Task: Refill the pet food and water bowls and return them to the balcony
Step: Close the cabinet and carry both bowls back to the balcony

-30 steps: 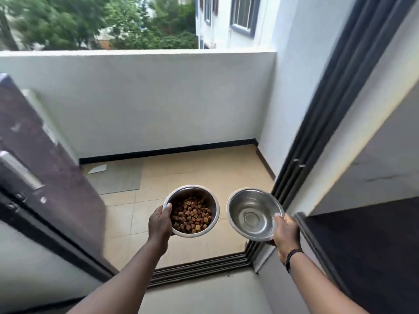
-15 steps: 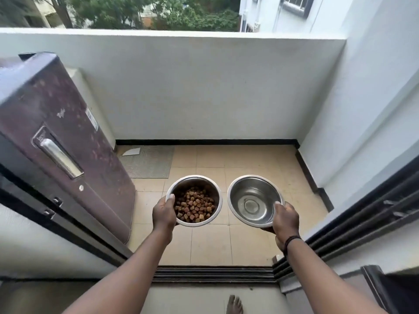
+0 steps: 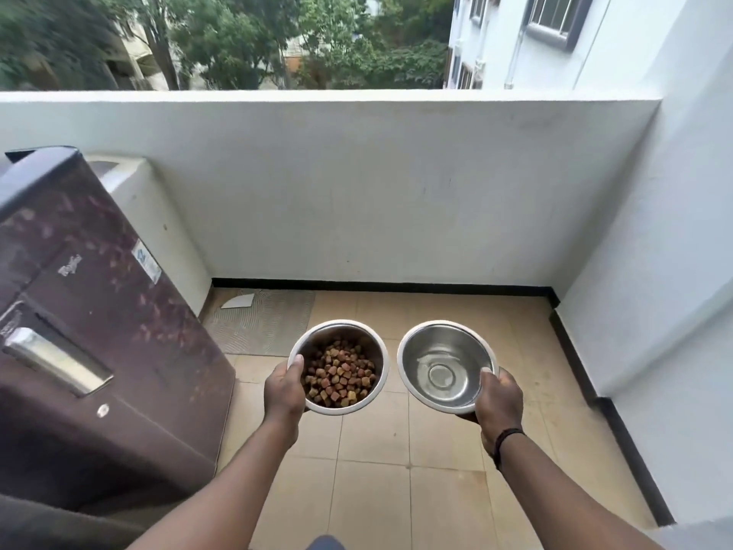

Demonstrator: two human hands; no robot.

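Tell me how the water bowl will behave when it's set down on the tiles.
The water bowl looks like rigid steel, so it shouldn't flex. The right hand pinches only one rim, so it may tilt and slosh. On the smooth tiles it would probably slide if nudged.

Silver steel round bowl [image 3: 307, 345], left: brown, reddish and tan kibble pieces [image 3: 339, 377] are held inside. Silver steel round bowl [image 3: 412, 353], right: a clear, shiny interior is shown. Beige square floor tiles [image 3: 436, 490] are edged by a black skirting strip [image 3: 380, 287]. Grey ribbed mat [image 3: 261, 323], far left. Dark maroon fridge [image 3: 99, 343], faintly flower-patterned, silver handle. White parapet wall [image 3: 357, 184]. A black wristband [image 3: 505, 436] is worn.
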